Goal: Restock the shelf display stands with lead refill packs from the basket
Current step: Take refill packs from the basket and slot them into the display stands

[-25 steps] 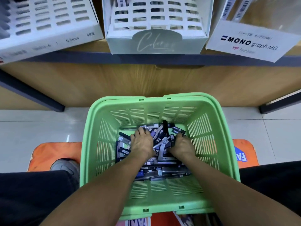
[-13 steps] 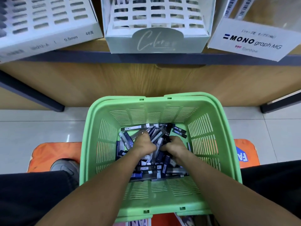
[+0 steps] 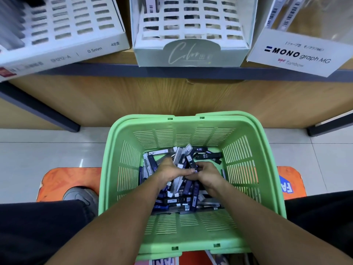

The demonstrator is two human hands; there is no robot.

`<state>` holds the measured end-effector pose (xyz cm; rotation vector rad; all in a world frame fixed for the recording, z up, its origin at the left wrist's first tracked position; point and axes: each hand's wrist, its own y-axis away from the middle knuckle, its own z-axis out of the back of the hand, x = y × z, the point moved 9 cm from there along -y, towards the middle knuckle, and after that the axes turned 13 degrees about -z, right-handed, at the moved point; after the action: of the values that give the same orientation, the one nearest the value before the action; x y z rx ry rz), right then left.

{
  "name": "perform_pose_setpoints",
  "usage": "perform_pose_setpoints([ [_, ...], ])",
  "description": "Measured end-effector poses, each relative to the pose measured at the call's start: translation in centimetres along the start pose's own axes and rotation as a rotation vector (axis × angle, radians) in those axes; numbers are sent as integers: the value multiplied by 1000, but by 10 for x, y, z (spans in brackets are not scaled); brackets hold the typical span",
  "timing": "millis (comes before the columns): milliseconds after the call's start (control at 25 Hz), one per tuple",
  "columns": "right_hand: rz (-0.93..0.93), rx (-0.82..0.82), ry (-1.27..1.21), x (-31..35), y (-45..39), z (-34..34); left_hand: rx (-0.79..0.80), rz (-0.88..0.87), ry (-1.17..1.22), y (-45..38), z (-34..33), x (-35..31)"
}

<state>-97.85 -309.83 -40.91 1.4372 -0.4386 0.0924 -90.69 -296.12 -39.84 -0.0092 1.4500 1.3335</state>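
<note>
Hands meet deep in the green basket point(image 3: 191, 123): left hand point(image 3: 169, 172) and right hand point(image 3: 207, 174) are both curled round a shared bunch of lead refill packs point(image 3: 186, 166), with the rest of the packs lying loose on the basket floor under them. To lift cleanly, I'd square the bunch so the packs run parallel, clamp both ends, and shed any that stick out crosswise. The slotted display stands point(image 3: 191, 22) sit on the shelf point(image 3: 191, 70) above, well apart from the basket, so a tight grip matters for the carry.
</note>
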Motion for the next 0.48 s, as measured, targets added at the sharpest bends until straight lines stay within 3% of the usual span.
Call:
perform_pose_setpoints([
  [240,43,71,-226,22,13,16,-31,-52,101,-1,4,9],
  [480,101,-186,128,42,10,31,-103,-220,101,12,18,-12],
])
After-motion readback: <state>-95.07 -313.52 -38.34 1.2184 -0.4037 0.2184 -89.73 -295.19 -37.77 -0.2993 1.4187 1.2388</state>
